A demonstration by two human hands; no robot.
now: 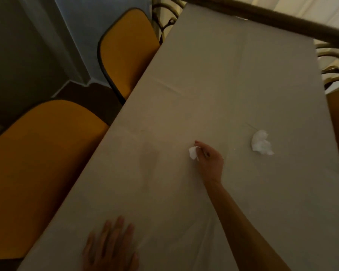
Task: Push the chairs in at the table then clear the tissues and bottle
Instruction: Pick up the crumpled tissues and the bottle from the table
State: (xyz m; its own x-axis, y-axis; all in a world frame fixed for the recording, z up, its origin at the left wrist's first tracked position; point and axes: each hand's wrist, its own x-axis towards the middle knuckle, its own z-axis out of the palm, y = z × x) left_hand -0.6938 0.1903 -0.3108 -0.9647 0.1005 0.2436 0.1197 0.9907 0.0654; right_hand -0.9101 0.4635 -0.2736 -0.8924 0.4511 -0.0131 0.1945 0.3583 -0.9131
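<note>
Pinching small tissue (193, 152) in right hand (210, 163), left hand (111, 246) flat on table (213, 75)

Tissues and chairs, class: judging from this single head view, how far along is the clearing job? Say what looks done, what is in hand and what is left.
Looks done: two orange chairs sit against the table edge. In hand: the right hand pinches a small tissue; the left hand lies flat on the tablecloth. Left: the larger crumpled tissue remains on the table. No bottle is in view.
</note>
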